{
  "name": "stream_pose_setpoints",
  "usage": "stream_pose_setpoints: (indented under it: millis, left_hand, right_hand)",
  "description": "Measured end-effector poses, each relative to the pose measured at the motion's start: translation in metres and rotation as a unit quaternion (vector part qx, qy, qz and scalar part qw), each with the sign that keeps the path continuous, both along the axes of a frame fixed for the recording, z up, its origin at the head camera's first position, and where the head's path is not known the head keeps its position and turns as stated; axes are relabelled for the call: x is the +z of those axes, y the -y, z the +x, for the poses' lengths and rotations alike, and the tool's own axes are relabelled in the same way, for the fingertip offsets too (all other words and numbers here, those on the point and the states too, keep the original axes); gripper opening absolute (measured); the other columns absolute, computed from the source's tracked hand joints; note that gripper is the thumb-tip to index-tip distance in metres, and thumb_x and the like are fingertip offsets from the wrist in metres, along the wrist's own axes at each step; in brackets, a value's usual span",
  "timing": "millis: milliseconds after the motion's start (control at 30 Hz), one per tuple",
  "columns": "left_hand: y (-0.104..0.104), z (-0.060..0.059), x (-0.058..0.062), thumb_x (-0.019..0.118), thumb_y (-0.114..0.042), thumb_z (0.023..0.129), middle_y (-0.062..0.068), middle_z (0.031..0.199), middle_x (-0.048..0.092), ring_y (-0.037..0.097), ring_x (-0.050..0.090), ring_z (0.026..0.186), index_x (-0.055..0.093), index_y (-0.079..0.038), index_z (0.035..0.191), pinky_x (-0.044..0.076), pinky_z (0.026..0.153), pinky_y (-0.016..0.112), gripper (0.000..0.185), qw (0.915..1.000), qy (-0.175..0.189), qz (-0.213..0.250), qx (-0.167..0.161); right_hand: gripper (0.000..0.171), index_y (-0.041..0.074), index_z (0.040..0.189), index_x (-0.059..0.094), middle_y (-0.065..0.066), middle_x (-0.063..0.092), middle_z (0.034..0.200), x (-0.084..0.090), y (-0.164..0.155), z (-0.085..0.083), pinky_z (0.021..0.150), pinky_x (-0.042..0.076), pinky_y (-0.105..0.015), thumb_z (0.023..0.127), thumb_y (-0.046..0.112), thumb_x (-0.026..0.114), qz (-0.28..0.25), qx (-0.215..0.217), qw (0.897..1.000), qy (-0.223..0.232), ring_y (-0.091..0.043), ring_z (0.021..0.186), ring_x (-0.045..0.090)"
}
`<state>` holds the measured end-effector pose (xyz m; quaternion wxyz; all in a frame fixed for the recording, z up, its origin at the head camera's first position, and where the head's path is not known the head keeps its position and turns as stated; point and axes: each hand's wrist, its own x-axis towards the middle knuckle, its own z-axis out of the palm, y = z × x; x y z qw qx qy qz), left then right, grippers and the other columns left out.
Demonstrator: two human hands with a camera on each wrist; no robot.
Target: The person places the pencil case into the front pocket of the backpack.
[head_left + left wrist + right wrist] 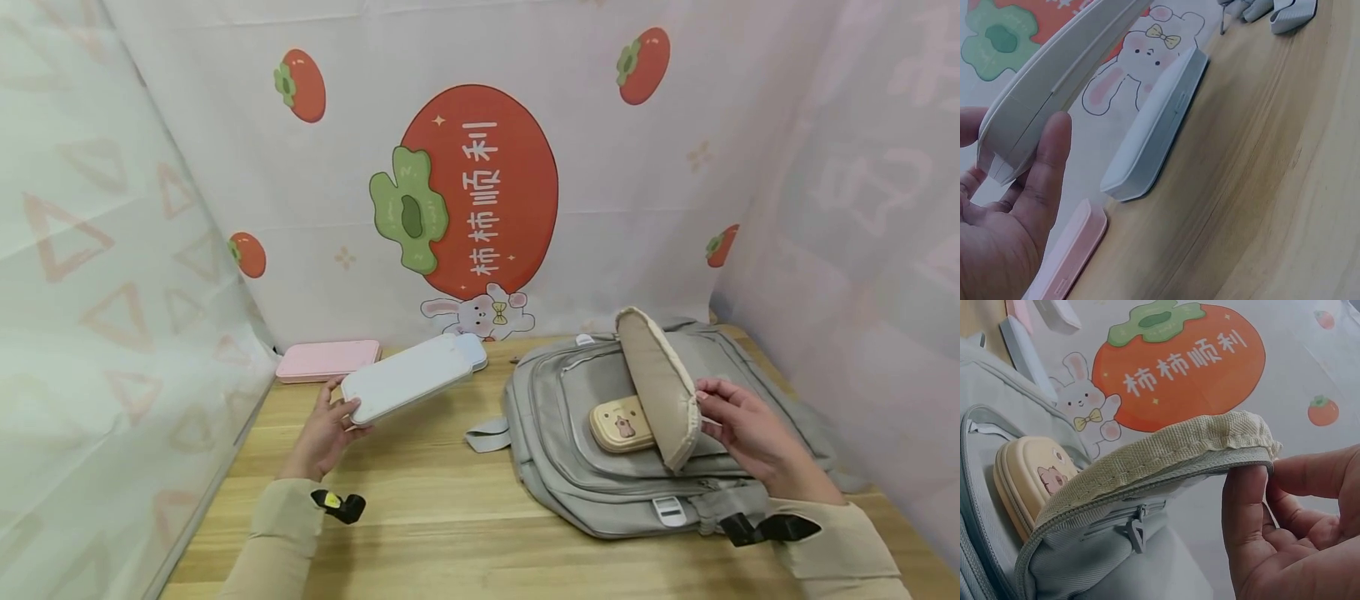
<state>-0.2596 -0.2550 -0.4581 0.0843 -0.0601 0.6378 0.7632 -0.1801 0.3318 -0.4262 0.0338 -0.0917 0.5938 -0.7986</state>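
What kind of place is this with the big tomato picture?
Probably a tabletop booth set up for filming, not a real room: a wooden table fenced by printed cloth backdrops. On it lie a grey backpack and pencil cases.

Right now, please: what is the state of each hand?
Left hand: grips the white case.
Right hand: pinches the backpack flap, holding it up.

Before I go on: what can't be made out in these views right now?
- Inside of the backpack pocket: head view, hidden by the raised flap the right hand holds.
- Yellow case: partly covered by that flap.
- White case in the left hand: cut off in the left wrist view.
- Pink case: markings too small.
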Motion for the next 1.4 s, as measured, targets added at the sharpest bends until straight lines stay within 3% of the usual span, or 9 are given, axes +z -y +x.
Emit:
stream_pose_setpoints:
  millis: [300,600,833,1400]
  left_hand:
    - [-0.024,-0.003,0.002,0.046,-0.005,0.109,0.009,0.124,0.046,0.014,0.067,0.091,0.022,-0.021,0.145,0.059,0.082,0.039,0.047,0.9993,-0.018,0.024,-0.022]
    - [-0.056,-0.007,0.003,0.046,-0.004,0.108,0.017,0.131,0.041,0.015,0.066,0.091,0.013,-0.016,0.159,0.059,0.079,0.038,0.062,0.9986,-0.019,0.021,-0.044]
    - [-0.069,-0.011,0.006,0.046,-0.003,0.108,0.016,0.129,0.041,0.015,0.066,0.09,0.019,-0.015,0.153,0.059,0.077,0.038,0.053,0.9976,-0.028,0.028,-0.057]
    - [-0.092,-0.017,0.008,0.047,-0.001,0.107,0.016,0.123,0.044,0.018,0.065,0.09,0.024,-0.016,0.155,0.059,0.075,0.038,0.055,0.9973,-0.023,0.023,-0.066]
  right_hand:
    - [0.031,0.013,0.104,0.068,0.003,0.068,0.097,0.004,-0.004,0.001,0.075,0.056,-0.022,0.109,-0.003,0.042,-0.012,-0.007,1.0,-0.001,-0.007,0.09,0.067]
    - [0.032,0.012,0.103,0.067,0.002,0.067,0.097,0.007,-0.005,0.001,0.075,0.057,-0.023,0.109,-0.005,0.04,-0.012,0.001,1.0,-0.001,-0.008,0.089,0.067]
    - [0.034,0.01,0.103,0.067,0.001,0.067,0.096,0.008,-0.005,0.003,0.073,0.057,-0.023,0.109,-0.006,0.038,-0.021,-0.009,1.0,0.006,-0.009,0.088,0.067]
    - [0.03,0.01,0.102,0.067,0.001,0.066,0.095,0.012,-0.005,0.004,0.072,0.056,-0.022,0.109,-0.003,0.041,-0.031,-0.018,0.999,0.019,-0.008,0.087,0.067]
